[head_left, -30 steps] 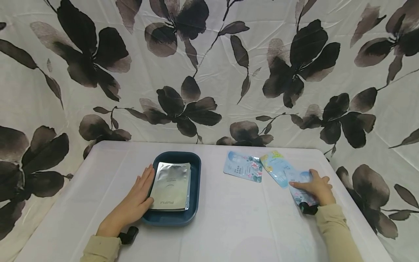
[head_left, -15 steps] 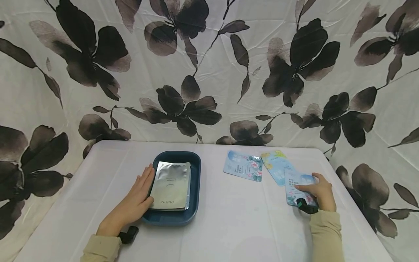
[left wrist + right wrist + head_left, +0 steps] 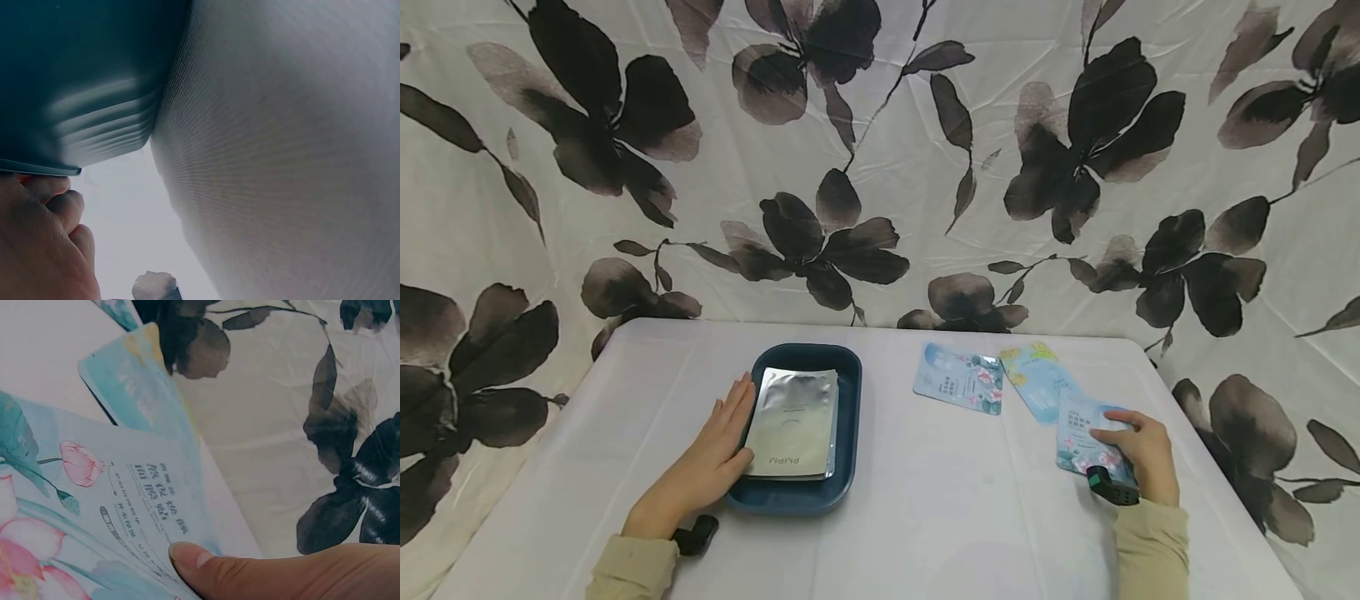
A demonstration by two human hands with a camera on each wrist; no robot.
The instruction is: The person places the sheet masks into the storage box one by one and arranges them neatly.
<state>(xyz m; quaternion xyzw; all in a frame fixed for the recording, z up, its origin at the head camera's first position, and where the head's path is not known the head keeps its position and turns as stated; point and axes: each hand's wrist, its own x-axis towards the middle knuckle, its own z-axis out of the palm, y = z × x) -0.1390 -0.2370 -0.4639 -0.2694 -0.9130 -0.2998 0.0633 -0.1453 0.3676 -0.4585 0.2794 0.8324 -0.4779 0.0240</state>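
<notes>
My right hand [image 3: 1152, 454] grips a blue sheet mask packet [image 3: 1078, 433] by its right side. In the right wrist view the thumb [image 3: 250, 569] lies over the printed face of this packet [image 3: 125, 487], which shows pink lotus flowers; the other fingers are hidden there. My left hand [image 3: 706, 458] rests with straight fingers along the left rim of a dark blue tray [image 3: 847, 433]. The left wrist view shows its knuckles right at the tray's rim [image 3: 37, 167]. In the tray lies a small stack of silvery-green packets [image 3: 793, 425], the top one marked PMPM.
Behind the gripped packet lies a blue and yellow sheet mask packet [image 3: 1037, 379], partly overlapped by it. Left of that is another floral packet [image 3: 957, 379]. A white cloth covers the table [image 3: 925, 517]; a flowered curtain [image 3: 880, 167] hangs behind.
My right hand has drawn the lotus packet slightly nearer and turned it straighter, uncovering more of its printed face. The left hand and tray have stayed put.
</notes>
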